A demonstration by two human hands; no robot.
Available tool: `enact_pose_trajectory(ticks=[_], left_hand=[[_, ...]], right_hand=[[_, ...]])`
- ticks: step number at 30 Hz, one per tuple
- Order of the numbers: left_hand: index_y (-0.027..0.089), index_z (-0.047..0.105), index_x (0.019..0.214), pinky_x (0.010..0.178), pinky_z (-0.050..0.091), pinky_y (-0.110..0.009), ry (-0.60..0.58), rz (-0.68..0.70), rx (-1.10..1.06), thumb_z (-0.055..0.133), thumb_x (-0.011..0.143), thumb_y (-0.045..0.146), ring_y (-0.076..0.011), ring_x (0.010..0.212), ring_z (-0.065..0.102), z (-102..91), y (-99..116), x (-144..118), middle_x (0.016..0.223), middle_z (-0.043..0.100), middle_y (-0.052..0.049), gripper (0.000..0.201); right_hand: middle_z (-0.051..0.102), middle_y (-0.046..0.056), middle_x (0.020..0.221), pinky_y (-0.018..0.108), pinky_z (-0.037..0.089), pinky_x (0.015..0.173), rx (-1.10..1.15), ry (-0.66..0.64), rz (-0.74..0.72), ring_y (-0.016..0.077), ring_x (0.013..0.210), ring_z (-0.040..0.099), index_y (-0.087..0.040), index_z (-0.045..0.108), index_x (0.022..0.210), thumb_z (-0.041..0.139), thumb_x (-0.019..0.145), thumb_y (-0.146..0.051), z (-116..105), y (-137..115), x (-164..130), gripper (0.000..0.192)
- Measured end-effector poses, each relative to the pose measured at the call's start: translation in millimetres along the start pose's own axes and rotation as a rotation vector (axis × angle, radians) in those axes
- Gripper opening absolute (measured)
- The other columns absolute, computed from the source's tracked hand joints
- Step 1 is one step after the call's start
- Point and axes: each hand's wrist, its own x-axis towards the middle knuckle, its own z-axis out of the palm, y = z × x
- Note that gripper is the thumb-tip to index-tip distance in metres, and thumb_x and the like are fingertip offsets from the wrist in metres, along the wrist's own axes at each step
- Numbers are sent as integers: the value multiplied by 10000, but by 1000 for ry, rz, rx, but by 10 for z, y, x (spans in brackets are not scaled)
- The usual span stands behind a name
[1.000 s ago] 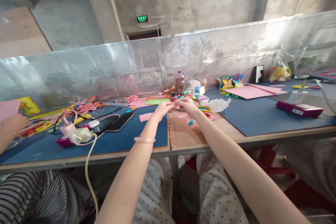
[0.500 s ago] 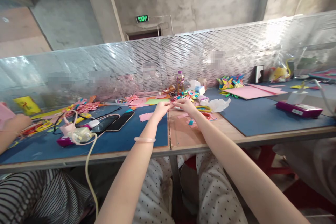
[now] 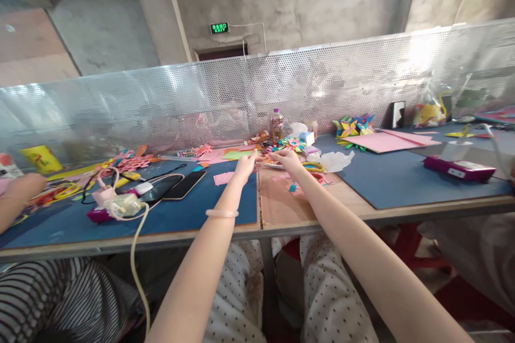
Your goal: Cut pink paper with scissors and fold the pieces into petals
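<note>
Here, both arms stretch out straight toward the centre of the frame, where the left hand (image 3: 245, 165) and right hand (image 3: 286, 159) meet over a small pink paper piece (image 3: 261, 159), fingertips pinched on either end so it stays taut just above the wooden tabletop (image 3: 281, 206). Just beyond it, slightly right of centre, lies a multicoloured paper flower (image 3: 292, 144), with a plastic bottle (image 3: 276, 126) behind. Two phones (image 3: 177, 187) rest on the blue mat (image 3: 193, 214), left of centre.

Green exit sign (image 3: 219, 28) on wall above doorway, lettering too small to read. No other legible text.
</note>
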Motion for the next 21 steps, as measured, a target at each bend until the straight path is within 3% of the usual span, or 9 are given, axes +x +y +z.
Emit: enact_pose_trajectory(ticks=[4, 9, 11, 16, 21], left_hand=[[128, 667, 801, 620, 470, -316, 88, 22, -71, 497, 767, 493, -232, 740, 635, -10, 35, 5, 914, 679, -144, 404], [123, 672, 751, 571, 455, -278, 279, 36, -96, 451, 781, 453, -202, 698, 636, -55, 64, 31, 876, 692, -131, 398], [121, 676, 747, 560, 450, -271, 358, 39, -100, 436, 784, 429, -199, 702, 637, -73, 75, 33, 857, 697, -128, 392], [122, 650, 673, 487, 422, -213, 488, 68, -131, 415, 790, 375, -155, 621, 624, -93, 112, 1, 772, 700, -116, 363], [111, 610, 614, 414, 379, -173, 591, 130, -204, 402, 798, 349, -106, 480, 575, -88, 117, 39, 695, 681, -106, 365]], right_hand=[[532, -8, 564, 256, 370, 582, 4, 77, -16, 123, 575, 465, -170, 597, 593, 637, 624, -483, 4, 17, 1, 317], [476, -28, 521, 249, 358, 543, 83, 284, -48, 104, 526, 431, -182, 533, 533, 636, 629, -421, -115, 20, 65, 278], [417, -41, 466, 247, 348, 503, 175, 404, -14, 91, 482, 395, -187, 473, 470, 658, 598, -358, -224, -5, 110, 283], [451, -46, 450, 230, 380, 443, 522, 698, 108, 90, 460, 436, -191, 440, 476, 650, 531, -190, -481, -62, 156, 217], [423, -70, 418, 192, 313, 381, 465, 718, 144, 57, 418, 382, -161, 448, 468, 657, 512, -167, -509, -13, 136, 214]])
